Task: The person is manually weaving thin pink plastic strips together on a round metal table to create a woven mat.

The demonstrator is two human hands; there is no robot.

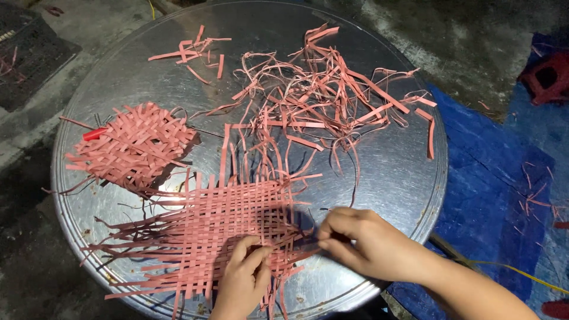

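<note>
A flat mat woven from pink strips (225,225) lies at the near side of a round metal tray (391,178). My left hand (243,278) presses its fingers down on the mat's near right part. My right hand (361,243) pinches the end of a pink strip at the mat's right edge. Loose strip ends stick out around the mat on all sides.
A second, smaller woven pink piece (133,145) lies on the tray's left with a red tool handle (93,134) beside it. A tangle of loose pink strips (320,95) covers the far middle. A blue tarp (498,178) lies to the right, and a red stool (548,77) stands beyond it.
</note>
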